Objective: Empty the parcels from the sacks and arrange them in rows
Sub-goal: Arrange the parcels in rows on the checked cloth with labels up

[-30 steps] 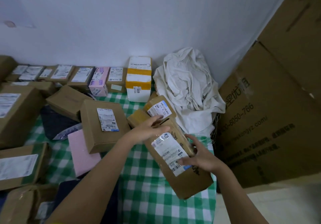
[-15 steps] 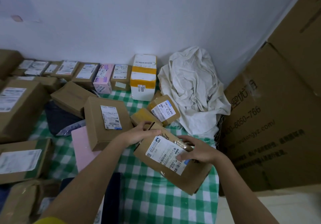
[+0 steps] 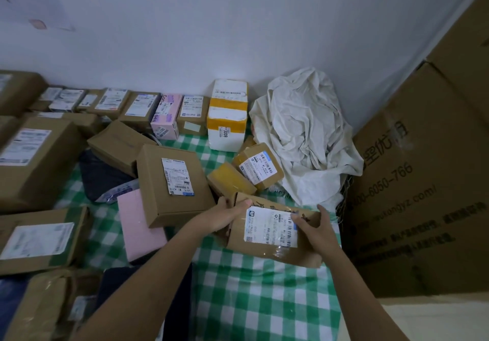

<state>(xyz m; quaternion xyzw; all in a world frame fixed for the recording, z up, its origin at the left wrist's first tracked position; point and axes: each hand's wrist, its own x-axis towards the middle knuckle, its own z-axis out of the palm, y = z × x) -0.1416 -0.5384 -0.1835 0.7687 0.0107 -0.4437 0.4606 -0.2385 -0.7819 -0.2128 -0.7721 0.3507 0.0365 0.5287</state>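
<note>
The left hand (image 3: 225, 217) grips the left end of a flat brown cardboard parcel with a white shipping label (image 3: 272, 232), thumb on top, fingers curled behind the edge. The right hand (image 3: 316, 230) holds the parcel's right end, thumb pressed on the label, fingers wrapped over the far edge. The parcel lies low over the green-and-white checked cloth (image 3: 264, 301), near its right edge, label up. Just beyond it sit a small yellow-taped box (image 3: 230, 179) and a small labelled brown box (image 3: 260, 167), the latter touching a crumpled white sack (image 3: 304, 134) in the far right corner. Left of the hands lies a larger brown box with a label (image 3: 172, 184), partly over a pink flat parcel (image 3: 139, 224). A row of small boxes (image 3: 148, 107) lines the far edge by the wall, ending at a white box with yellow tape (image 3: 228, 118).
</note>
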